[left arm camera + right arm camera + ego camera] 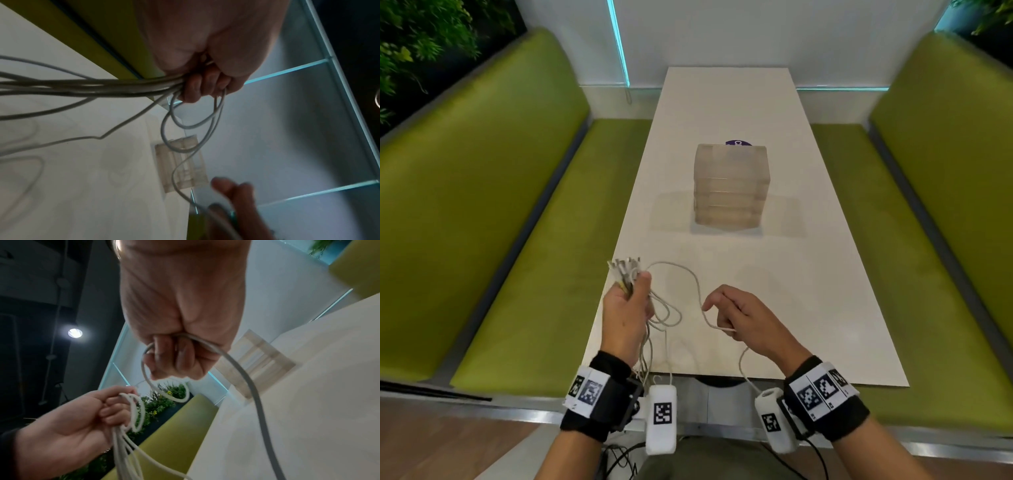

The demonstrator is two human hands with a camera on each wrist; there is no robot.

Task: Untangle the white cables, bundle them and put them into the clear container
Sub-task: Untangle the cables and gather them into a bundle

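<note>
Cables gathered above near tabletop [825, 274] edge.
Left hand [625, 315] fingers clamped on thin white cables [664, 311]; right hand [743, 317] fingers curled round one strand; clear plastic container [731, 186] mid-tabletop.

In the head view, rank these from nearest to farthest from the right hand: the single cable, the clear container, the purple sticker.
1. Single cable: gripped by the right hand, looping left.
2. Clear container: mid-table, ahead of the hand.
3. Purple sticker: on the table just behind the container.
</note>
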